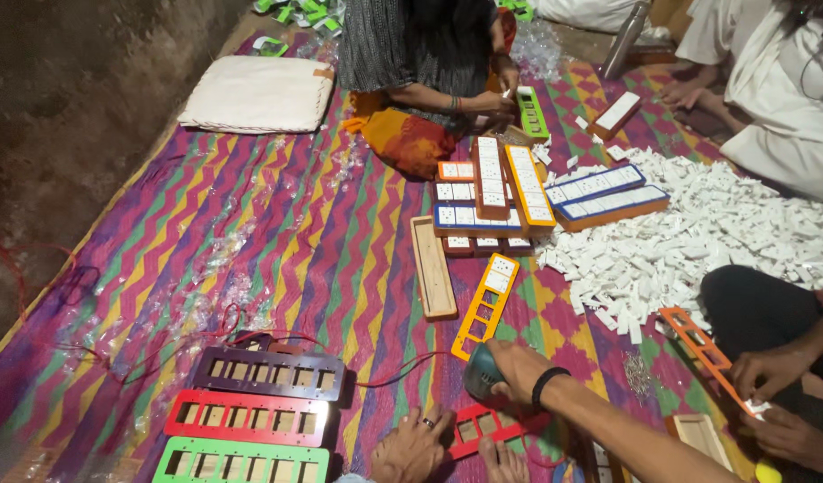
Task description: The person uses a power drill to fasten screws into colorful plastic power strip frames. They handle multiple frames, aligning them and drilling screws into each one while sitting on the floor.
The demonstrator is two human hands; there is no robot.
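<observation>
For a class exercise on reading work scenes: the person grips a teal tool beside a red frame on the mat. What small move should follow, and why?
Probably bring the teal tool down onto the red frame. The right hand grips it just above the frame's upper edge, and the left hand rests spread at the frame's left end, placed to steady it.

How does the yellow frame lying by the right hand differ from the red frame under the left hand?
The yellow frame holds white inserts in its top slots; the red frame looks empty. The yellow frame lies free on the mat beyond the right hand; the left hand presses the red frame. Both are slotted plates.
</observation>
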